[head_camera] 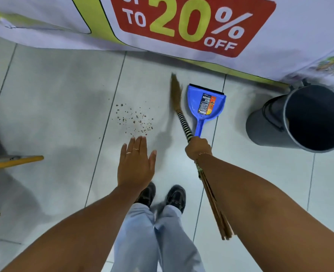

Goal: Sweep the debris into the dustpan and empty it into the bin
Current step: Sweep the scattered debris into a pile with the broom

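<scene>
Small brown debris point(134, 119) lies scattered on the pale floor tiles ahead of me. A blue dustpan point(205, 103) rests flat on the floor to its right, handle toward me, with a label on its pan. My right hand point(198, 147) is shut on a straw broom point(177, 99) at its black-and-white striped handle; the bristle tip points away, between debris and dustpan. My left hand point(136, 163) hovers flat and open, just near of the debris. A dark grey bin point(268, 122) stands at the right, its mouth tilted toward me.
A white banner point(191, 24) with a red discount sign hangs along the far edge of the floor. Yellow-handled tools point(15, 162) lie at the left. My shoes point(162, 195) and light trouser legs are directly below.
</scene>
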Tool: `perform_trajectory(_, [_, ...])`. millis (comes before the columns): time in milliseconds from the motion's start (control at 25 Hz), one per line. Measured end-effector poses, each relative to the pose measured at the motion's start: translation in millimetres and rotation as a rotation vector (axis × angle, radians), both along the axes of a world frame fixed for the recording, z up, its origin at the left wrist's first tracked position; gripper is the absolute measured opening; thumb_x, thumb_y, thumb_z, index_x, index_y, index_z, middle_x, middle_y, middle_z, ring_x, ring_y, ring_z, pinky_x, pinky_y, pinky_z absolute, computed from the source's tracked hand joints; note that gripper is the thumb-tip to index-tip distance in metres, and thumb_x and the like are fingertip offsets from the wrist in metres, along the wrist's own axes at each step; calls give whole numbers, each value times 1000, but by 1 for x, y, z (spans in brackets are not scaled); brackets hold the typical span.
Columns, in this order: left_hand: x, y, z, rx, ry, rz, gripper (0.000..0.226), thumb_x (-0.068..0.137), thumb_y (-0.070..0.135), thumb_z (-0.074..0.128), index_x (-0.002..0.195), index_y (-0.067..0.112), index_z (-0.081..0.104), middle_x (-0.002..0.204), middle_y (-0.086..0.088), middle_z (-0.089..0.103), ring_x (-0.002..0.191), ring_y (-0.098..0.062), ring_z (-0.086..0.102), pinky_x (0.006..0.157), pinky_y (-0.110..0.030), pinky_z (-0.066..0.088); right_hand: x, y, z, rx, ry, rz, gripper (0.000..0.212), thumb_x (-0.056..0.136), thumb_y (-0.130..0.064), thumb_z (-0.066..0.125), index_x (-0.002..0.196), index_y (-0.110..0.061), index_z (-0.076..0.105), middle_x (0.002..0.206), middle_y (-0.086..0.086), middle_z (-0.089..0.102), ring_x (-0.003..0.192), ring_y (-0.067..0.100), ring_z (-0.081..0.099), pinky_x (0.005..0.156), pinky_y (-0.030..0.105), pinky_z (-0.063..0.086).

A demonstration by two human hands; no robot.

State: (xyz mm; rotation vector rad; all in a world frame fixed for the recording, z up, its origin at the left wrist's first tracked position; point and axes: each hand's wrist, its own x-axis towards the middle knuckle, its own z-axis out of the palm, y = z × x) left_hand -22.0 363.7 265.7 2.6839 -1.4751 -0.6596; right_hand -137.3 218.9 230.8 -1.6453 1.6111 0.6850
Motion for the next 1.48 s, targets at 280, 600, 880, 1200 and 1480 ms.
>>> perform_trajectory(280, [20,32,17,13,-1,-3,63,91,40,24,128,-5,48,127,-26,59,123,-39,51,105,-52,36,-2,83,16,78,6,185,37,94,-13,40,130,-6,47,128,18,53,117,36,54,95,39,47])
perform_trajectory(600, [39,64,29,38,48,-46,65,90,41,21,132,-3,44,133,-23,55,129,-37,46,108,-50,33,-6,136,43,-99,-116,11,55,92,-9,42,144,-21,31,122,13,59,107,36,58,84,39,48])
perform_trajectory(880, [47,111,22,79,136,0,60,89,38,29,125,-5,52,127,-25,59,122,-39,52,103,-54,37,10,205,33,143,64,-286,33,97,-14,36,122,-2,53,125,19,60,114,34,57,89,34,47])
perform_trajectory(1200, [98,134,0,118,121,29,53,93,32,38,131,-4,45,134,-25,52,130,-38,44,110,-50,31,101,229,9,158,-31,-123,32,95,-17,40,122,-6,53,120,17,64,111,35,60,89,38,50])
perform_trajectory(1480, [117,133,2,70,127,97,52,96,31,39,136,-2,38,142,-22,44,137,-35,33,115,-47,24,104,238,37,-36,-161,-82,35,99,-21,32,133,-16,42,107,17,68,97,35,64,79,39,51])
